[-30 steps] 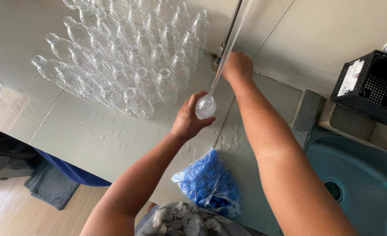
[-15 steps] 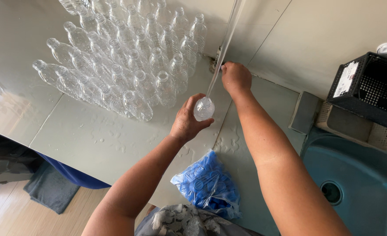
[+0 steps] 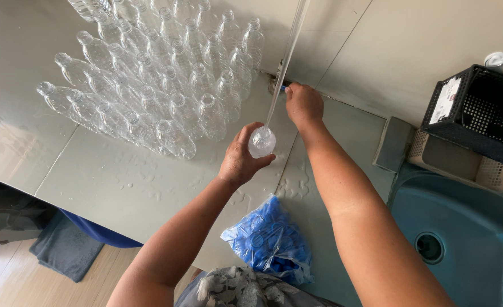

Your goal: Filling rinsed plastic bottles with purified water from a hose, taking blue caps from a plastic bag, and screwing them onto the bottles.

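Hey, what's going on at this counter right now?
A person's left hand holds a clear plastic bottle under a thin clear tube that hangs down from above. The right hand rests at the wall where the tube passes. Rows of empty bottles stand on the wet counter, with a bag of blue caps nearby.

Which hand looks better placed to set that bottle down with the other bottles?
Probably the left hand: it already grips the bottle, nearest the standing bottles. The right hand is at the wall fitting.
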